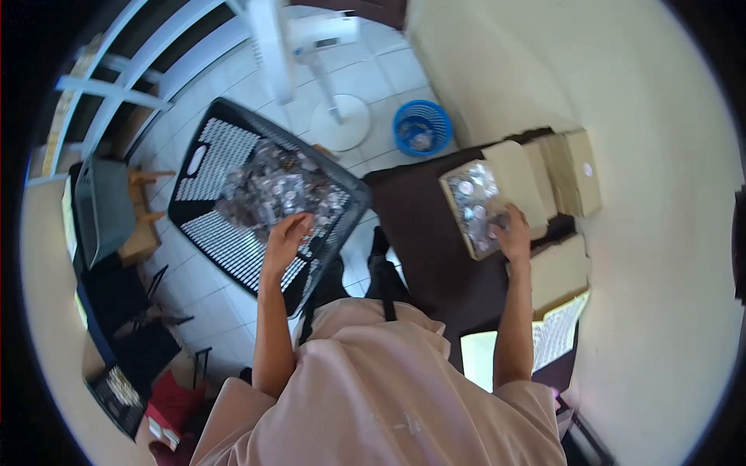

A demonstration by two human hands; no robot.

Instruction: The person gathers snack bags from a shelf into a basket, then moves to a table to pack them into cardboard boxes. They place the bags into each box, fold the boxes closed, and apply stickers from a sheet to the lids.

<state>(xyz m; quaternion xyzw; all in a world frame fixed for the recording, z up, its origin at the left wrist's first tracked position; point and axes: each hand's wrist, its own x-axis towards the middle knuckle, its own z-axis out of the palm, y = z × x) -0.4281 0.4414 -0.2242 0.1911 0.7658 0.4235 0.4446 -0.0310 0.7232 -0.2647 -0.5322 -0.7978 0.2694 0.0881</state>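
A large black plastic basket (225, 260) stands at the left, with a heap of small clear plastic packets (272, 186) inside. Over the heap's near side is my left hand (289, 233), its fingers curled together; what they hold, if anything, is too small to name. On the dark table at the right lies an open cardboard box (474, 250) containing clear packets with round white labels (470, 202). My right hand (513, 231) reaches over this box's right side, its fingers bent around a clear packet (498, 220).
A blue basket (422, 128) and a white fan (342, 123) stand on the tiled floor ahead. More cardboard boxes (571, 175) line the dark table (412, 225) by the wall. Papers (478, 359) lie near my right forearm. A grey bin (105, 206) is far left.
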